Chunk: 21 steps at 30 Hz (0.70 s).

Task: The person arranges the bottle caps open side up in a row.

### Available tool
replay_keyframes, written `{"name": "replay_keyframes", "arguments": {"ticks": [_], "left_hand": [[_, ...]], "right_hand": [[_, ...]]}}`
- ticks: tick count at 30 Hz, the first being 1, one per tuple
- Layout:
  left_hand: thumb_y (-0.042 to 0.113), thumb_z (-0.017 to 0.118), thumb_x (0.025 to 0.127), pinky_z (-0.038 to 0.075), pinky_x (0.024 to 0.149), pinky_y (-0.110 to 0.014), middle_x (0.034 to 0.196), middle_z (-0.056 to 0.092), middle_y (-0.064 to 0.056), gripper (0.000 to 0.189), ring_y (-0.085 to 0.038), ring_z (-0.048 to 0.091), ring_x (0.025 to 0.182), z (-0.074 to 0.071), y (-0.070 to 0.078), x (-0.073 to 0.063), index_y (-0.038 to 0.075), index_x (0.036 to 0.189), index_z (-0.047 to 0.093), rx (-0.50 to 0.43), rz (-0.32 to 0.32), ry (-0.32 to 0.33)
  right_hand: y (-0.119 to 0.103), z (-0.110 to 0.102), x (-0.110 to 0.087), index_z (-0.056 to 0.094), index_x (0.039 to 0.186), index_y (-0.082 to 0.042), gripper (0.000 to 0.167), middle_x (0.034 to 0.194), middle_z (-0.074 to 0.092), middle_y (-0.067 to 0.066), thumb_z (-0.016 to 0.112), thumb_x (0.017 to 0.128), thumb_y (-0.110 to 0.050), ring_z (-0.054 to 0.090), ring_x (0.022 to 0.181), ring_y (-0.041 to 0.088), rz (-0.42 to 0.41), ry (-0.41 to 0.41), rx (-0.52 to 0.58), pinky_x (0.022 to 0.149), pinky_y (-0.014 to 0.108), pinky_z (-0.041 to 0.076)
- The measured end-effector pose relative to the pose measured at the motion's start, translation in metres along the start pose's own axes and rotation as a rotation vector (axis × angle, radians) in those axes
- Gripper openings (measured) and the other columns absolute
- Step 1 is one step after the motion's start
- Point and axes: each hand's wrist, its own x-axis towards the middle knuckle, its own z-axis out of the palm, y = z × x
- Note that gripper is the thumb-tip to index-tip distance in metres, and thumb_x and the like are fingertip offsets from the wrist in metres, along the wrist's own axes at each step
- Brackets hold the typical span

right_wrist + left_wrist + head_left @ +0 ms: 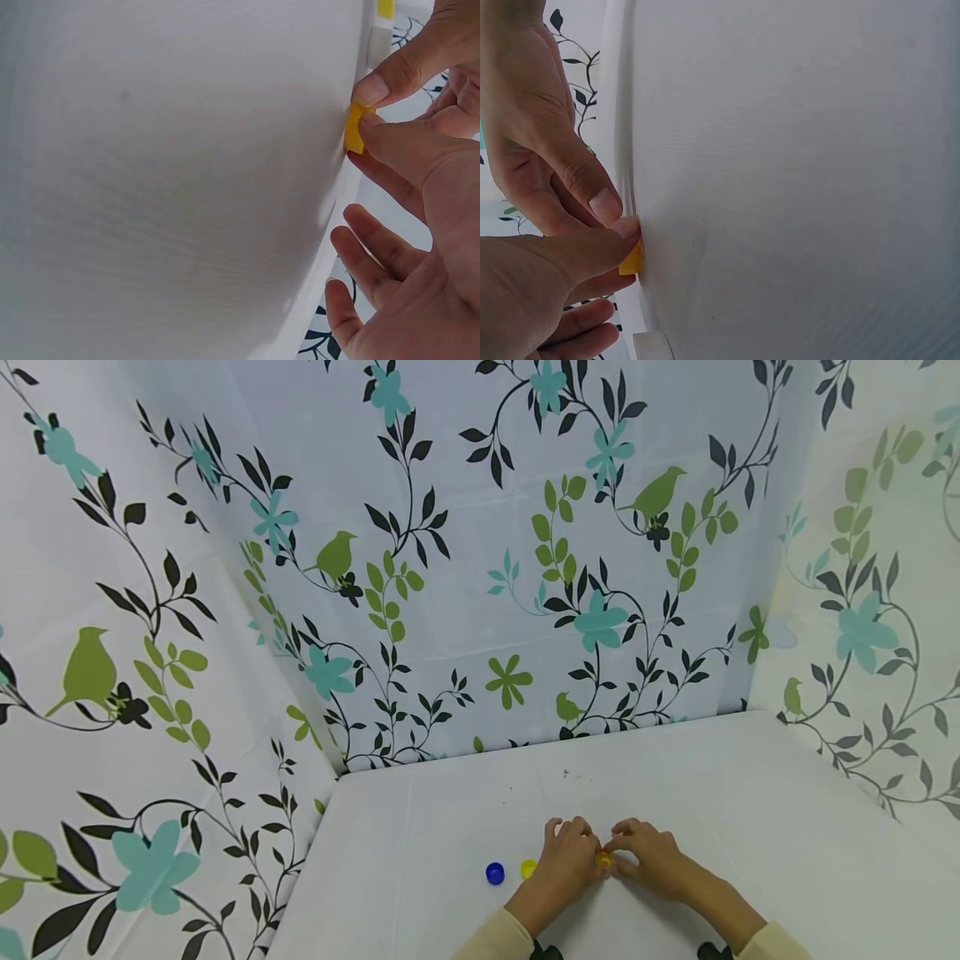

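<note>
In the head view a small orange-yellow bottle cap [603,859] sits between my two hands, close over the white tabletop. My left hand [572,858] pinches it from one side, its thumb [622,229] lying along the cap. From the other side my right hand [651,858] grips the same cap [355,129] between thumb and index finger; its other fingers [375,247] are loosely bent. Both hands' fingertips nearly meet at the cap. Left of the left hand is a yellow cap [528,868], partly hidden by that hand.
A blue cap [495,873] lies farther left on the white-covered table [420,827]. A white round piece [380,46] stands near the left hand in the wrist views. Patterned cloth with leaves and birds [480,568] hangs behind and at both sides.
</note>
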Motion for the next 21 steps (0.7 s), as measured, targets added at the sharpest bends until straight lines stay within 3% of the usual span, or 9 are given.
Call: {"name": "replay_keyframes", "arguments": {"ticks": [6, 12, 18, 21], "left_hand": [[0.05, 0.084, 0.087, 0.044, 0.11, -0.046, 0.11, 0.068, 0.01, 0.028, -0.009, 0.065, 0.103, 0.001, -0.002, -0.002, 0.029, 0.104, 0.083, 0.023, 0.008, 0.051], [0.052, 0.084, 0.086, 0.045, 0.108, -0.045, 0.107, 0.068, 0.01, 0.03, -0.008, 0.065, 0.102, 0.0, -0.004, -0.005, 0.028, 0.104, 0.082, 0.024, -0.01, 0.048], [0.055, 0.081, 0.089, 0.048, 0.103, -0.039, 0.116, 0.066, 0.007, 0.043, -0.011, 0.065, 0.11, -0.005, -0.009, -0.011, 0.025, 0.119, 0.075, -0.025, -0.044, 0.009], [0.051, 0.079, 0.093, 0.052, 0.1, -0.037, 0.123, 0.065, 0.002, 0.051, -0.014, 0.064, 0.113, -0.009, -0.016, -0.017, 0.019, 0.132, 0.069, -0.087, -0.076, 0.02]], "right_hand": [[-0.003, 0.0, 0.002, 0.081, 0.109, -0.023, 0.019, 0.126, 0.068, 0.011, 0.084, 0.09, -0.027, 0.065, 0.116, 0.036, -0.013, 0.007, -0.02, 0.076, 0.047, 0.046], [-0.005, -0.001, 0.003, 0.08, 0.112, -0.02, 0.023, 0.125, 0.068, 0.009, 0.084, 0.091, -0.027, 0.065, 0.115, 0.034, -0.014, 0.002, -0.021, 0.077, 0.049, 0.047], [-0.006, -0.003, 0.001, 0.076, 0.121, -0.015, 0.033, 0.125, 0.067, 0.006, 0.083, 0.091, -0.027, 0.065, 0.116, 0.033, 0.013, -0.003, -0.021, 0.081, 0.054, 0.05], [-0.007, -0.006, -0.002, 0.071, 0.128, -0.011, 0.037, 0.124, 0.067, 0.005, 0.08, 0.094, -0.022, 0.066, 0.117, 0.033, 0.013, 0.045, -0.043, 0.086, 0.058, 0.056]]}}
